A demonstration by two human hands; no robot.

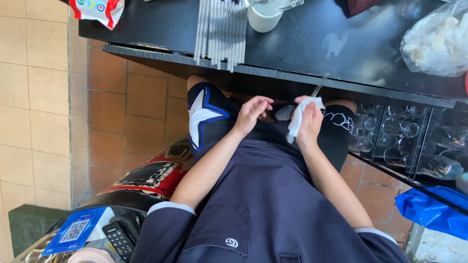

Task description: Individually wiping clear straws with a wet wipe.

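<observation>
Down in the lap, the right hand [309,124] is closed around a white cloth [298,119], and a thin clear straw [319,87] pokes up out of it. The left hand [252,113] sits close by, fingers loosely curled and holding nothing. It looks like the wiping step. Next the cloth must slide along the straw gently. Farther off, more straws [220,31] lie on the black counter [312,44] beside a white cup [263,18].

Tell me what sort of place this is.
Probably a drink stall or small café counter. A row of clear straws and a white cup lie on the black counter, and upturned glasses fill the rack beneath it.
</observation>
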